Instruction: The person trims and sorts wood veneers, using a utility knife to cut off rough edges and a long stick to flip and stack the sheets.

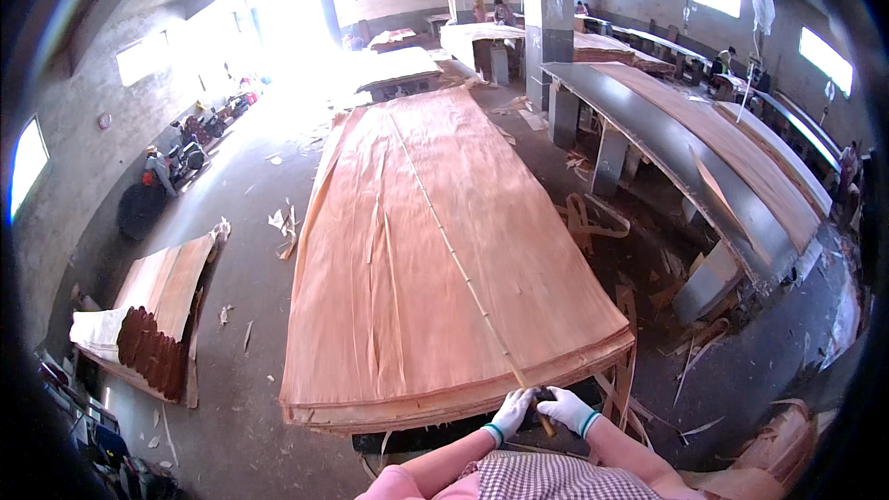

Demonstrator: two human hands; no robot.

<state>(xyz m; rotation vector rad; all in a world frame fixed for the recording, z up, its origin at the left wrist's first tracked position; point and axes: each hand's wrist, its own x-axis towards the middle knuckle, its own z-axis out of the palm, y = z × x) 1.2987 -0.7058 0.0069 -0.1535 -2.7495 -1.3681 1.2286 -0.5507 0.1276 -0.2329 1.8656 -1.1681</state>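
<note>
Both gloved hands, left hand (511,413) and right hand (567,407), closed their grip on a dark tool (544,421) at the veneer stack's (444,259) near edge, aligned with the tape seam (454,250).

Both hands gloved: left hand (510,414) and right hand (567,407) in white knit work gloves, snug over the fingers (524,397). Each glove ends in a teal-green band at the cuff. Forearms bare above the cuffs, no sleeves in view. Lower edge of the view: garment in small purple-and-white check, plus a plain pink piece just left of it
</note>
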